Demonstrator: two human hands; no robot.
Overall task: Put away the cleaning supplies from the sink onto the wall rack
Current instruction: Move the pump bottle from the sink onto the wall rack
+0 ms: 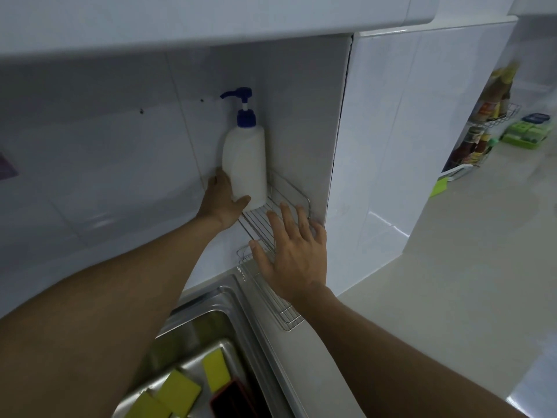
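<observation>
A white pump bottle [245, 164] with a blue pump head stands upright at the back corner of the upper wire wall rack [289, 191]. My left hand [221, 200] grips the bottle's lower part. My right hand [294, 251] hovers open with fingers spread over the front of that rack, and hides part of it. A second wire rack [286, 315] hangs below. In the steel sink [208, 315] at the bottom lie three yellow sponges [214, 369] and a dark red-edged object [232, 399].
White tiled walls enclose the corner. A pale counter [437, 297] runs to the right. Far right, a wire stand [488, 122] holds sauce bottles, with green containers [524, 134] beside it. A cabinet underside [180, 25] hangs overhead.
</observation>
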